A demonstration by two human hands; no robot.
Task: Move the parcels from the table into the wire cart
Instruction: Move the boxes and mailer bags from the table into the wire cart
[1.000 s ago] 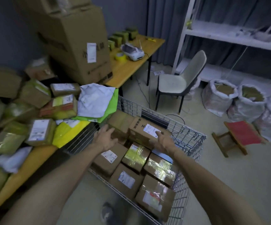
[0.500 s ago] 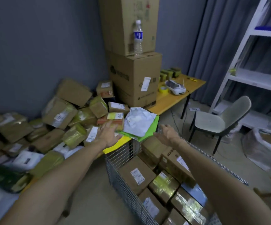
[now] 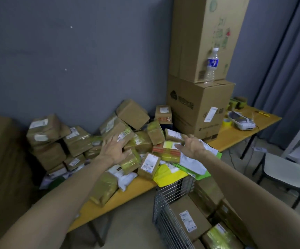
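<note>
Our left hand (image 3: 114, 150) spreads its fingers over a brown parcel (image 3: 120, 129) in the heap on the yellow table (image 3: 127, 193). Our right hand (image 3: 190, 146) hovers with fingers loose, palm turned inward, just above a red-banded parcel (image 3: 163, 152) and a white mailer (image 3: 192, 163). Below right stands the wire cart (image 3: 165, 225), holding labelled boxes (image 3: 187, 214). A water bottle (image 3: 211, 65) stands on a large carton (image 3: 196, 112).

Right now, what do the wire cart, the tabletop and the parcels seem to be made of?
Wire cart: bare metal, going by its thin grey shiny grid. Tabletop: smooth yellow board, probably laminate. Parcels: matte brown cardboard, many wrapped in glossy clear tape.
</note>
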